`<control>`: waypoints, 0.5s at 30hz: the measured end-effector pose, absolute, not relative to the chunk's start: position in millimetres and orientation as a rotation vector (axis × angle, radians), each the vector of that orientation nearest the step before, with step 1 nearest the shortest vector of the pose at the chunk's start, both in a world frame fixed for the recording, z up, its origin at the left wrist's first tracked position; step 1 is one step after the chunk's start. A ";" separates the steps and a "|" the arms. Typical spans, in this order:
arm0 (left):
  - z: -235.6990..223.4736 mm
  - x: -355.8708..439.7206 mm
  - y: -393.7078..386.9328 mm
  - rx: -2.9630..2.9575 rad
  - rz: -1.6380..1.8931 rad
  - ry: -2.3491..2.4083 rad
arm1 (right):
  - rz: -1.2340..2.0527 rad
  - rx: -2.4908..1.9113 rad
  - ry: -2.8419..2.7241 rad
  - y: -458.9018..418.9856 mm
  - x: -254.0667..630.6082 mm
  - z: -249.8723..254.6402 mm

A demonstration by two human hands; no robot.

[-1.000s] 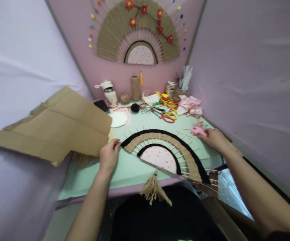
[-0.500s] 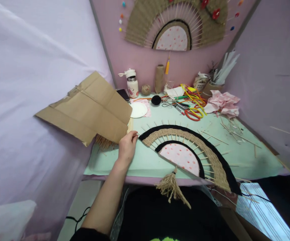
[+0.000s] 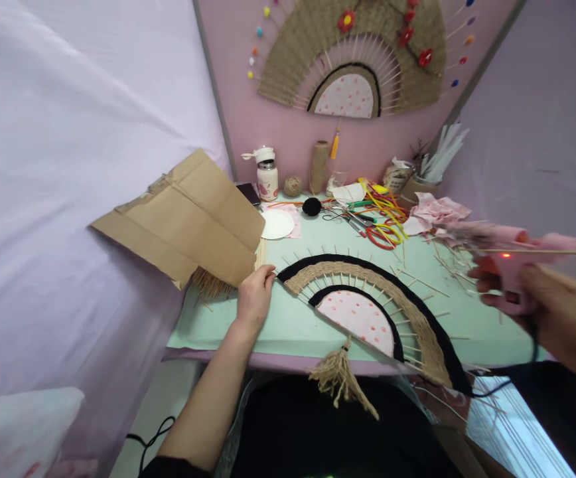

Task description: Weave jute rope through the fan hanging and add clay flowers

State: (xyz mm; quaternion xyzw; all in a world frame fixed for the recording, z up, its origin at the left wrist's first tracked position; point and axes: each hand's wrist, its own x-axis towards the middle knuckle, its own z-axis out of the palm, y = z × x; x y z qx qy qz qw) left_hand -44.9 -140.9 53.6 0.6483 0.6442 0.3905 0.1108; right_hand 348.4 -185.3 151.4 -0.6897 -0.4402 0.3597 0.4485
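Note:
A woven fan (image 3: 325, 267) with a black outer band, a tan twine band and a spotted pink half-circle lies across the front of the table. My left hand (image 3: 255, 289) pinches its left tip. A twine tassel (image 3: 342, 378) hangs from the fan's base over the table edge. At the right, my right hand (image 3: 549, 312) is wrapped round a pink hot glue gun (image 3: 514, 279) with a glowing red light, held above the table and apart from the fan. A thin stick (image 3: 561, 251) also shows by this hand; whether the fingers hold it I cannot tell.
Cardboard (image 3: 193, 219) leans at the left over a bundle of sticks (image 3: 211, 282). Behind the fan lie a white disc (image 3: 277, 224), a black yarn ball (image 3: 311, 207) and red-and-yellow-handled scissors (image 3: 385, 236). A bottle (image 3: 267, 179) stands at the back, and a larger fan (image 3: 288, 60) hangs on the wall.
My right hand has come into view from the right with the glue gun. My left hand still pinches the fan's tip. The view has tilted slightly upward.

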 end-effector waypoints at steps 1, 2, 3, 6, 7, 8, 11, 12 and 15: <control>53.2 -45.1 -140.8 1.912 1.144 1.895 | 0.952 -1.633 -1.082 -182.3 326.3 154.9; 52.8 -45.3 -140.7 1.918 1.139 1.897 | 0.994 -1.584 -1.085 -178.8 305.3 157.3; 52.4 -45.5 -140.5 1.923 1.130 1.898 | 1.084 -1.543 -1.145 -174.6 285.8 158.2; 51.5 -46.1 -140.1 1.946 1.090 1.905 | 1.339 -1.455 -1.397 -159.5 238.2 152.8; 51.4 -46.3 -139.9 1.961 1.084 1.909 | 1.379 -1.426 -1.455 -154.4 227.0 150.0; 51.3 -46.5 -139.9 1.980 1.088 1.910 | 1.393 -1.417 -1.504 -149.9 219.1 147.7; 51.2 -47.4 -139.7 2.018 1.115 1.890 | 1.367 -1.471 -1.657 -144.2 222.1 146.5; 51.0 -47.6 -139.6 2.011 1.112 1.887 | 1.336 -1.526 -1.717 -146.6 233.4 147.7; 50.0 -48.0 -139.3 1.957 1.067 1.908 | 1.069 -1.739 -1.763 -172.8 292.3 152.8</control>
